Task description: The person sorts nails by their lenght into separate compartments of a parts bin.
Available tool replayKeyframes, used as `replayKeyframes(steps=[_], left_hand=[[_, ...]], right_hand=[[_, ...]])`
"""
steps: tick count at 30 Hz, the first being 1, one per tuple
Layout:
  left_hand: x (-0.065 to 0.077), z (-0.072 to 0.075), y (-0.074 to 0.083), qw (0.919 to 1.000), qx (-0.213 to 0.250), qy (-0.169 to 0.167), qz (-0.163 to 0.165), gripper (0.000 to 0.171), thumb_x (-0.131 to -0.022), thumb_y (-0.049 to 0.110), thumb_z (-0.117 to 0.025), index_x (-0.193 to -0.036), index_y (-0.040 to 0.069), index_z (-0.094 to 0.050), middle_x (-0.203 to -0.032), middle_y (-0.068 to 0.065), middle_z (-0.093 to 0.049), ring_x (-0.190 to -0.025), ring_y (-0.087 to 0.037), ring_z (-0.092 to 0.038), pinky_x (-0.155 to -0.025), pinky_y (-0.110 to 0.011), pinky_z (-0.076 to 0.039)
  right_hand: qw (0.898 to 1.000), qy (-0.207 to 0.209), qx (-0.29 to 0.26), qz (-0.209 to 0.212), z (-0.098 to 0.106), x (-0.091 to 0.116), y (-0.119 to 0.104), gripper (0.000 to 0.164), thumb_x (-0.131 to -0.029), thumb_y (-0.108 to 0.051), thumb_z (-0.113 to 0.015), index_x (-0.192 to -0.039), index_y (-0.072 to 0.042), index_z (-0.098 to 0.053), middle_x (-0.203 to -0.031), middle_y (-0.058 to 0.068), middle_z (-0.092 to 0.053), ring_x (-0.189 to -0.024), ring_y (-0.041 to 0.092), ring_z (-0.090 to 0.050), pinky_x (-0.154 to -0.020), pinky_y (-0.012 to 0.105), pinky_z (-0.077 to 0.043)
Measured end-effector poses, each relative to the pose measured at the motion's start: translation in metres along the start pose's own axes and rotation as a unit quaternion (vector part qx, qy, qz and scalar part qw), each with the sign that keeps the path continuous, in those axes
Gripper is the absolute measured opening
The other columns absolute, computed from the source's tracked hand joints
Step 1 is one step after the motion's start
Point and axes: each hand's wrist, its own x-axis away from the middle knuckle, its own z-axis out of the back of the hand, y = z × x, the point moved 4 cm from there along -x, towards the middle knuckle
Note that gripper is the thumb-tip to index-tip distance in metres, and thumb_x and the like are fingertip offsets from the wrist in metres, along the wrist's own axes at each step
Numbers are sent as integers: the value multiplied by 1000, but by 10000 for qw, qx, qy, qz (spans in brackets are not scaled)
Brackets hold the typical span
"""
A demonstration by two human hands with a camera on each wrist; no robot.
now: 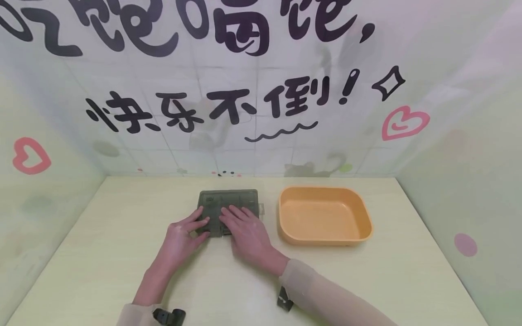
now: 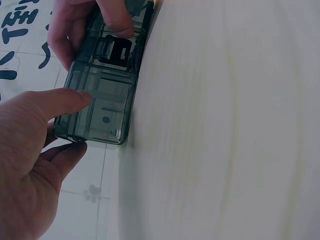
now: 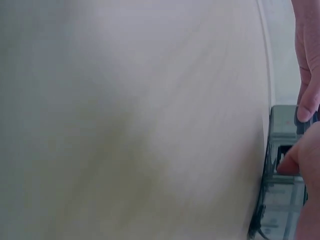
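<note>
A dark, see-through plastic storage box (image 1: 228, 197), divided into compartments, sits on the table left of center in the head view. At its left end my left hand (image 1: 185, 240) grips it, thumb along the near side and fingers over the lid and end. My right hand (image 1: 248, 233) lies over the right half, its fingers spread across the lid. The left wrist view shows the right thumb (image 2: 117, 22) against the near side, above a black piece (image 2: 120, 51) in the box. In the right wrist view, the box (image 3: 282, 192) appears only at the right edge.
An orange rectangular tub (image 1: 324, 242) stands on the pale wooden table (image 1: 102, 258), just right of the box. Printed walls with black lettering and pink hearts (image 1: 405, 123) enclose the table at the back and both sides. A dark wrist camera (image 1: 169, 317) shows at the left sleeve.
</note>
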Motion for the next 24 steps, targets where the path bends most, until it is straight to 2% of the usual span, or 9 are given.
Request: replayKeyframes(steps=[7,16,20,24], left_hand=[[0,0,-1,9999,60,-66,78,42,-66,-12,-90,-105,-10,-76,-130,-32,-60,-103,-47,-67,-73,-41,-62],[-1,0,-1,9998,75,-136,139,42,-67,-12,-90,-106,-8,-76,-131,-32,-60,-104,-46,-67,-71,-39,-62],[0,0,-1,9997,66,-148,185,42,-67,-12,-90,-106,-8,-76,-131,-32,-60,-103,-46,-68,-65,-34,-63],[0,0,0,9997,5,-165,165,43,-66,-11,-91,-106,-8,-76,-131,-31,-60,-104,-46,-68,-71,-37,-63]], right_hand=[[9999,-97,69,18,-4,2,-1,46,-96,-10,-61,-141,-18,-61,-151,-3,-54,-141,16,-48,-119,35,-34],[9979,156,-610,146,3,6,5,45,-96,-1,-62,-139,-14,-63,-148,1,-57,-139,18,-51,-119,36,-34],[9974,91,-679,213,2,7,8,43,-98,-3,-61,-140,-14,-62,-149,1,-56,-139,18,-50,-120,35,-32],[9974,-37,-671,265,1,7,10,42,-100,-6,-62,-142,-14,-61,-151,1,-54,-141,17,-48,-121,34,-30]])
